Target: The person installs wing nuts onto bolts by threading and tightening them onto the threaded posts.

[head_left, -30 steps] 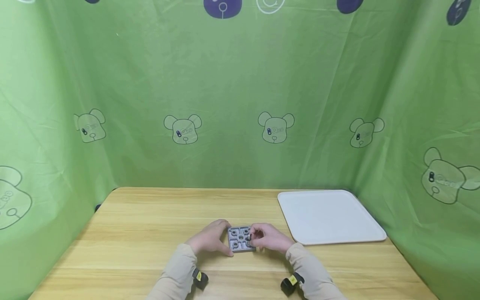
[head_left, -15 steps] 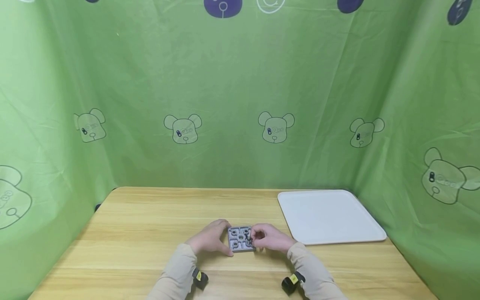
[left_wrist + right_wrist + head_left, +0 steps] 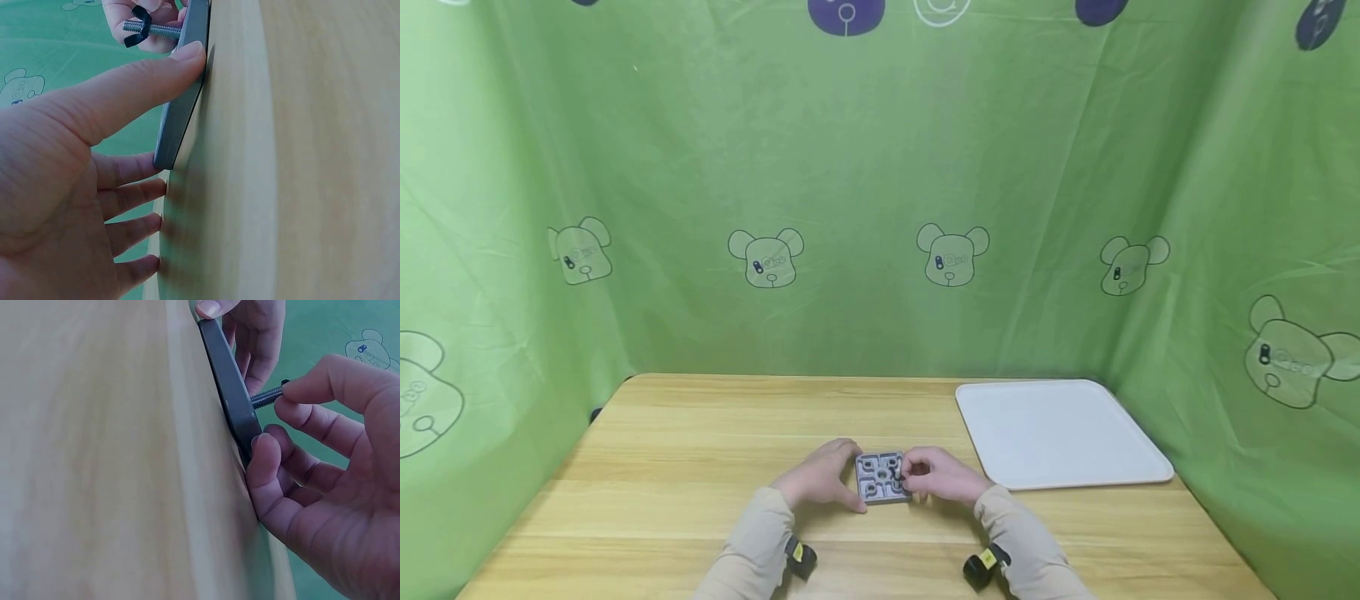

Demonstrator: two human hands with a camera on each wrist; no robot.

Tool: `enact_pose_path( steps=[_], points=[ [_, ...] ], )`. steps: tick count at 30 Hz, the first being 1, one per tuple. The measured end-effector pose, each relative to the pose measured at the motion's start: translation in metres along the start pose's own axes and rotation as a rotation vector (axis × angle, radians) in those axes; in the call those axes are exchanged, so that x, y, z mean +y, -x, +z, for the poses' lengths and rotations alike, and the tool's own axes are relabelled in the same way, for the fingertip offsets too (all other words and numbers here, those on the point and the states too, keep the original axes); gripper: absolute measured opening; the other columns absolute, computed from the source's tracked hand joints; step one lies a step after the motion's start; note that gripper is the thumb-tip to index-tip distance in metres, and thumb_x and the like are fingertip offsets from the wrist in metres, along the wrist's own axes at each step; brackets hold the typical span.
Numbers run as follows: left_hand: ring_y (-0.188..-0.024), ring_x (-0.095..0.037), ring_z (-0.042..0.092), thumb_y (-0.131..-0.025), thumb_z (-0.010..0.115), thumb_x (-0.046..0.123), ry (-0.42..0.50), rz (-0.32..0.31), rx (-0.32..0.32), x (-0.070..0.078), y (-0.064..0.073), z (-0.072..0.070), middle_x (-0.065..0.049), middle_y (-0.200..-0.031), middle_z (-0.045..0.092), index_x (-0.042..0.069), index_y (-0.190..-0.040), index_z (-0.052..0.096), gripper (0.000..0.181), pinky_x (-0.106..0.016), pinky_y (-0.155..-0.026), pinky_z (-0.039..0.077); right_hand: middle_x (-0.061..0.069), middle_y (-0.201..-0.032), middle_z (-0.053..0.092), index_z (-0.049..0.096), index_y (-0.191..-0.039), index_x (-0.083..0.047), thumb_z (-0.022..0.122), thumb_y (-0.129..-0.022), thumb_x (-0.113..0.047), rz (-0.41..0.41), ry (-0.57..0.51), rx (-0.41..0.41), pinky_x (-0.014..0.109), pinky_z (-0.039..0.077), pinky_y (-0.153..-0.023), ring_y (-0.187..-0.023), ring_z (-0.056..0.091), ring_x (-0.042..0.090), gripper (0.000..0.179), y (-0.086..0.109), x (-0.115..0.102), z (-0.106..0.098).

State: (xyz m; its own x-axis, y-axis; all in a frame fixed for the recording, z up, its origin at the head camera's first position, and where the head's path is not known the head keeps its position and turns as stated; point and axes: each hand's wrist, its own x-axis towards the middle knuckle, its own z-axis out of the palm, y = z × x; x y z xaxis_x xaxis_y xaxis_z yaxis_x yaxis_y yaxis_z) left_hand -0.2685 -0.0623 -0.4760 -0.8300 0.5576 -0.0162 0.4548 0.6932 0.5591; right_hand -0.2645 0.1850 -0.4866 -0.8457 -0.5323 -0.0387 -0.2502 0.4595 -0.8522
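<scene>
A square grey metal plate (image 3: 871, 492) with recessed corners and a centre hole lies on the wooden table. My left hand (image 3: 822, 477) steadies its left side, thumb on the near edge and index finger at the far corner; the other fingers rest on the tabletop. From the plate's right part a threaded bolt (image 3: 267, 398) sticks up, carrying a black wing nut (image 3: 139, 26). At that wing nut, the thumb and index finger of my right hand (image 3: 945, 477) pinch together. The remaining right fingers curl against the plate's right edge, partly hiding it.
A white tray (image 3: 1060, 433) lies at the back right of the table (image 3: 715, 425), just beyond my right forearm. Green printed curtain (image 3: 857, 325) encloses the back and both sides. Black wrist cameras (image 3: 802, 560) hang below both sleeves.
My right thumb and index finger have shifted slightly at the wing nut, a small turning motion. The plate and my left hand have stayed in place.
</scene>
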Motion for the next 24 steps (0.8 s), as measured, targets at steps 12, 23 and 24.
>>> enact_pose_path(
  steps=[12,23,24],
  points=[
    [-0.132,-0.031,0.048,-0.064,0.087,0.038,-0.002,0.003,0.002,0.0004,-0.0006,-0.0008,-0.014,-0.139,0.053,0.001,-0.133,0.05,0.086,-0.047,-0.116,0.038,0.001,-0.083,0.06,0.06,-0.083,0.001,0.065,-0.082,-0.012,0.013,0.021,0.0,0.022,0.052,-0.051,-0.063,0.055,0.012,0.014,-0.0018,0.0,-0.0033],
    [-0.133,-0.032,0.046,-0.064,0.086,0.039,-0.007,-0.001,-0.005,-0.0008,-0.0009,0.0003,-0.014,-0.141,0.051,0.002,-0.134,0.05,0.087,-0.048,-0.117,0.037,0.003,-0.083,0.057,0.058,-0.089,-0.005,0.072,-0.082,-0.019,0.063,0.014,0.046,0.023,0.052,-0.051,-0.068,0.053,0.013,0.021,-0.0031,-0.0033,0.0012],
    [-0.133,-0.032,0.047,-0.064,0.086,0.039,-0.007,-0.001,-0.005,-0.0008,-0.0009,0.0004,-0.014,-0.141,0.051,0.002,-0.133,0.05,0.087,-0.048,-0.116,0.037,0.003,-0.083,0.057,0.058,-0.089,-0.005,0.072,-0.082,-0.02,0.064,0.016,0.049,0.023,0.052,-0.051,-0.068,0.053,0.013,0.021,-0.003,-0.0037,0.0017]
  ],
)
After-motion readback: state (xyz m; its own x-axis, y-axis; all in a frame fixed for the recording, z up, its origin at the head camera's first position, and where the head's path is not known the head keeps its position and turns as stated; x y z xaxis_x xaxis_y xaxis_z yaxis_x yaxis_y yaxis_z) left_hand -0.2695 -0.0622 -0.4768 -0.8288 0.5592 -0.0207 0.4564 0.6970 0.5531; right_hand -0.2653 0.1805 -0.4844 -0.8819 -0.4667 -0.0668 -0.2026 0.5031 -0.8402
